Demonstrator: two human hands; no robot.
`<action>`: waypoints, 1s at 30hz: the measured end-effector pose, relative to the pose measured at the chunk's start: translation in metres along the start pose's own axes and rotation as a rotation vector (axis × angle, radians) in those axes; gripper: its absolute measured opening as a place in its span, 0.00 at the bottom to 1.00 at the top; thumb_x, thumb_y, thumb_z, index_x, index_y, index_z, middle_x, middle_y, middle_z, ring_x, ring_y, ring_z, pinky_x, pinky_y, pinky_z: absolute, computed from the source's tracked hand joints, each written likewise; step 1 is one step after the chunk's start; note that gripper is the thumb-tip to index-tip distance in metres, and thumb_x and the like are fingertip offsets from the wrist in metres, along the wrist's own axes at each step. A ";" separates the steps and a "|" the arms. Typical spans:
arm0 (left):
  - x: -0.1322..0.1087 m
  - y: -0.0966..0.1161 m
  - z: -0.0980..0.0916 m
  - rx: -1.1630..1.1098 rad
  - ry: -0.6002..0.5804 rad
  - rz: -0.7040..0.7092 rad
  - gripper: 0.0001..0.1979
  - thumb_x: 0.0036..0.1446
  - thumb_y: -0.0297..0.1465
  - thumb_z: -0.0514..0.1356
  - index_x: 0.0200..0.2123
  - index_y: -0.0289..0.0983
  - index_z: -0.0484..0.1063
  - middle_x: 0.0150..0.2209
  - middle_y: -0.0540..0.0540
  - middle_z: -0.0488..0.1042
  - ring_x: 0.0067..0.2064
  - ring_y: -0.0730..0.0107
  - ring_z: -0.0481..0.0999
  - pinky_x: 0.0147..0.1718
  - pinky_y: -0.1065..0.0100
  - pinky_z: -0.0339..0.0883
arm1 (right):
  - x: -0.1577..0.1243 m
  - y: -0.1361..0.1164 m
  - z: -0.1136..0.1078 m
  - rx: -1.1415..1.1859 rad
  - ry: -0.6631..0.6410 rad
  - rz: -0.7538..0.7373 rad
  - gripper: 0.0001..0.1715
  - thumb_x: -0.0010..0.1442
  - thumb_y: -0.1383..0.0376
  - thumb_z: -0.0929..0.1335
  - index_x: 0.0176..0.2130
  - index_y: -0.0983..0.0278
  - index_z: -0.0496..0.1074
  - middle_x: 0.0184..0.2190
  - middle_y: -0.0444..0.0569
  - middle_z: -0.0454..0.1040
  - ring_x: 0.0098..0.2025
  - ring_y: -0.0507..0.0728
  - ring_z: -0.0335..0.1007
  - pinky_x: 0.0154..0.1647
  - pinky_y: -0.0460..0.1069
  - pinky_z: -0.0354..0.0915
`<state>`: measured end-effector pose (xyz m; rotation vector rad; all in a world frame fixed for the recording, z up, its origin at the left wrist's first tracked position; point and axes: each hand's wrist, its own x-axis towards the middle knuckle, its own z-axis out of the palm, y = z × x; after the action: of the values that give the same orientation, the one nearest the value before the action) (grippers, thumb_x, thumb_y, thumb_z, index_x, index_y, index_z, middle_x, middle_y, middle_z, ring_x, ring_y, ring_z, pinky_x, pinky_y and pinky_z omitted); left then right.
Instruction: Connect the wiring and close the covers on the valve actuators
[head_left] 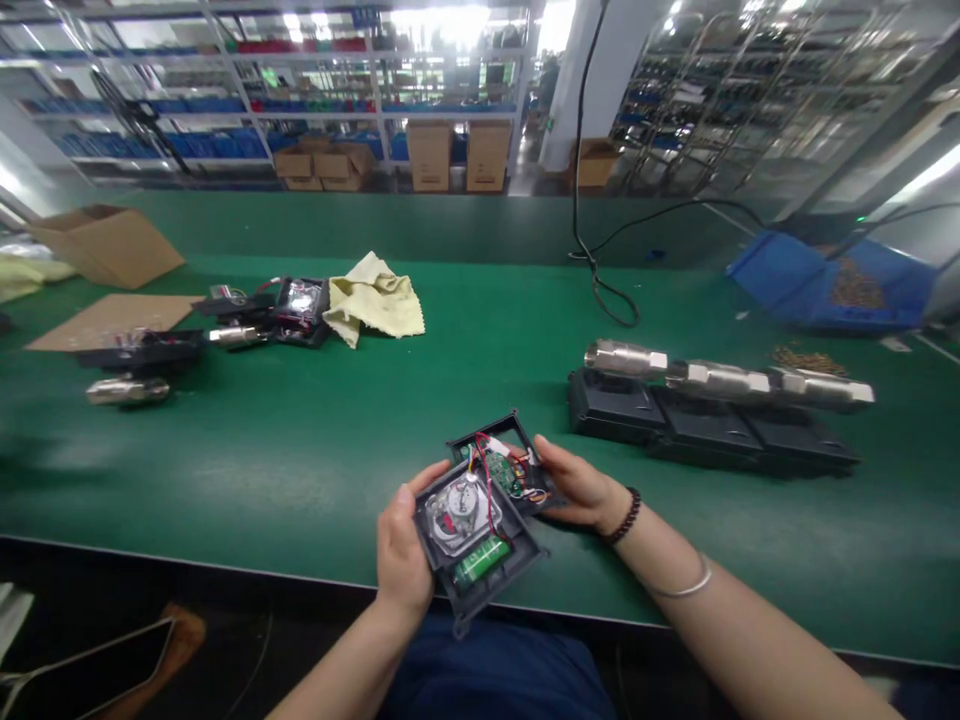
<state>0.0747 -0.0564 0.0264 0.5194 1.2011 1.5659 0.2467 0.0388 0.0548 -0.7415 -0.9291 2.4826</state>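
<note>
Near the bench's front edge, my left hand [403,545] grips the left side of an open dark grey device housing [529,560]. Inside it sit a round metal mechanism [459,510] and a green battery [481,562]. My right hand [581,487] holds the housing's other half, a dark cover [514,425] with a green circuit board [504,472] in it. Red and other thin wires [486,480] run between the two halves, which overlap at the middle. The fingers under the parts are partly hidden.
Right of my hands stand several closed dark housings [712,430] with metal valve fittings [716,380]. A blue bin [787,280] of small brass-coloured parts lies tilted behind. Leftward are a yellow cloth [375,300], opened units [301,310] and a cardboard box [109,245]. A black cable [581,200] hangs onto the green bench [480,370].
</note>
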 end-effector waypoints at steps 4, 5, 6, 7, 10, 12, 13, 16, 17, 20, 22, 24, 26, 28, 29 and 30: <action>-0.007 -0.009 0.001 -0.009 0.081 0.025 0.33 0.57 0.53 0.51 0.46 0.30 0.76 0.42 0.37 0.80 0.44 0.54 0.79 0.43 0.61 0.73 | -0.006 -0.009 0.007 -0.006 0.043 -0.018 0.29 0.45 0.54 0.74 0.46 0.63 0.74 0.38 0.47 0.80 0.34 0.54 0.75 0.41 0.48 0.66; -0.009 -0.010 0.003 0.003 0.095 0.035 0.34 0.58 0.54 0.50 0.49 0.31 0.74 0.44 0.37 0.79 0.46 0.54 0.79 0.44 0.60 0.73 | -0.009 -0.015 0.007 -0.016 0.052 -0.028 0.29 0.45 0.57 0.73 0.47 0.63 0.74 0.37 0.47 0.80 0.34 0.54 0.75 0.41 0.48 0.66; -0.012 -0.012 0.004 0.025 0.099 0.047 0.35 0.58 0.54 0.49 0.51 0.31 0.73 0.46 0.37 0.79 0.48 0.54 0.78 0.46 0.60 0.72 | -0.012 -0.022 0.008 -0.029 0.071 -0.048 0.29 0.44 0.58 0.73 0.47 0.63 0.74 0.37 0.47 0.80 0.34 0.55 0.75 0.42 0.49 0.66; -0.015 -0.013 0.005 0.058 0.100 0.061 0.35 0.59 0.55 0.48 0.53 0.32 0.71 0.48 0.37 0.78 0.50 0.54 0.77 0.49 0.59 0.71 | -0.013 -0.029 0.009 -0.045 0.104 -0.077 0.27 0.44 0.58 0.73 0.46 0.63 0.74 0.36 0.46 0.80 0.35 0.55 0.75 0.43 0.49 0.66; -0.027 -0.018 0.009 0.215 0.071 0.145 0.33 0.61 0.54 0.47 0.57 0.36 0.68 0.56 0.39 0.72 0.59 0.57 0.69 0.58 0.59 0.63 | -0.012 -0.047 0.017 -0.106 0.250 -0.162 0.21 0.45 0.59 0.74 0.40 0.63 0.77 0.34 0.46 0.81 0.35 0.55 0.75 0.42 0.49 0.67; -0.035 -0.023 0.011 0.323 0.010 0.217 0.30 0.63 0.50 0.46 0.58 0.39 0.66 0.60 0.41 0.67 0.63 0.59 0.63 0.61 0.60 0.59 | -0.007 -0.052 0.025 -0.110 0.307 -0.193 0.20 0.44 0.59 0.75 0.38 0.64 0.77 0.33 0.47 0.81 0.33 0.55 0.75 0.38 0.48 0.68; -0.038 -0.025 0.010 0.368 -0.029 0.246 0.28 0.64 0.48 0.47 0.60 0.40 0.65 0.62 0.42 0.65 0.64 0.59 0.61 0.62 0.59 0.58 | -0.004 -0.052 0.029 -0.101 0.314 -0.205 0.20 0.43 0.60 0.75 0.38 0.64 0.77 0.33 0.47 0.81 0.31 0.55 0.75 0.36 0.48 0.68; -0.036 -0.023 0.008 0.492 -0.124 0.329 0.25 0.64 0.40 0.51 0.63 0.42 0.60 0.63 0.41 0.62 0.64 0.57 0.61 0.60 0.56 0.61 | 0.001 -0.046 0.035 -0.036 0.310 -0.247 0.20 0.42 0.61 0.75 0.38 0.63 0.77 0.31 0.47 0.81 0.30 0.55 0.76 0.35 0.48 0.69; -0.031 -0.018 0.006 0.533 -0.110 0.384 0.25 0.64 0.38 0.53 0.63 0.43 0.59 0.63 0.41 0.62 0.63 0.56 0.63 0.59 0.55 0.64 | 0.002 -0.043 0.035 -0.011 0.315 -0.264 0.20 0.42 0.60 0.75 0.37 0.63 0.78 0.30 0.47 0.81 0.30 0.55 0.76 0.36 0.48 0.70; -0.007 0.013 0.003 0.651 -0.049 0.697 0.23 0.62 0.30 0.54 0.60 0.46 0.61 0.55 0.42 0.71 0.56 0.61 0.72 0.53 0.59 0.71 | 0.001 -0.039 0.032 0.058 0.342 -0.313 0.22 0.40 0.60 0.76 0.37 0.63 0.78 0.30 0.46 0.81 0.30 0.55 0.76 0.38 0.49 0.70; 0.014 0.041 0.002 0.749 -0.214 1.016 0.22 0.60 0.22 0.54 0.55 0.48 0.67 0.46 0.46 0.77 0.47 0.68 0.77 0.47 0.65 0.74 | 0.000 -0.038 0.031 0.076 0.348 -0.339 0.22 0.39 0.60 0.77 0.37 0.63 0.78 0.29 0.45 0.81 0.30 0.55 0.76 0.38 0.48 0.70; 0.033 0.068 0.004 0.897 -0.471 1.370 0.20 0.59 0.20 0.54 0.49 0.47 0.72 0.43 0.46 0.78 0.44 0.69 0.78 0.43 0.68 0.74 | 0.000 -0.038 0.030 0.082 0.319 -0.344 0.22 0.40 0.59 0.77 0.37 0.63 0.77 0.30 0.45 0.81 0.30 0.55 0.76 0.38 0.49 0.69; 0.048 0.090 0.008 1.054 -0.633 1.602 0.18 0.61 0.22 0.52 0.48 0.44 0.74 0.41 0.45 0.79 0.44 0.66 0.78 0.43 0.65 0.75 | 0.000 -0.037 0.031 0.088 0.276 -0.344 0.22 0.41 0.59 0.76 0.38 0.63 0.77 0.31 0.46 0.81 0.32 0.56 0.76 0.41 0.50 0.69; 0.057 0.105 0.014 1.169 -0.721 1.709 0.17 0.63 0.24 0.50 0.49 0.43 0.73 0.40 0.44 0.80 0.44 0.64 0.78 0.45 0.62 0.75 | 0.000 -0.037 0.031 0.097 0.253 -0.348 0.22 0.41 0.60 0.76 0.39 0.63 0.77 0.33 0.46 0.81 0.34 0.57 0.76 0.42 0.51 0.68; 0.059 0.111 0.017 1.201 -0.748 1.732 0.18 0.63 0.24 0.50 0.49 0.44 0.73 0.40 0.45 0.80 0.44 0.64 0.79 0.45 0.62 0.75 | 0.000 -0.036 0.030 0.103 0.254 -0.352 0.22 0.41 0.60 0.76 0.39 0.62 0.77 0.33 0.46 0.81 0.34 0.56 0.76 0.42 0.51 0.67; 0.060 0.116 0.020 1.213 -0.766 1.752 0.18 0.63 0.23 0.49 0.49 0.44 0.73 0.40 0.45 0.81 0.43 0.64 0.79 0.45 0.61 0.74 | 0.000 -0.035 0.030 0.111 0.259 -0.355 0.23 0.41 0.60 0.76 0.39 0.62 0.77 0.34 0.46 0.81 0.34 0.56 0.76 0.42 0.50 0.67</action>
<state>0.0151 0.0123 0.1228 3.2150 0.7810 1.1988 0.2352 0.0490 0.0982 -0.7641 -0.7482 2.0542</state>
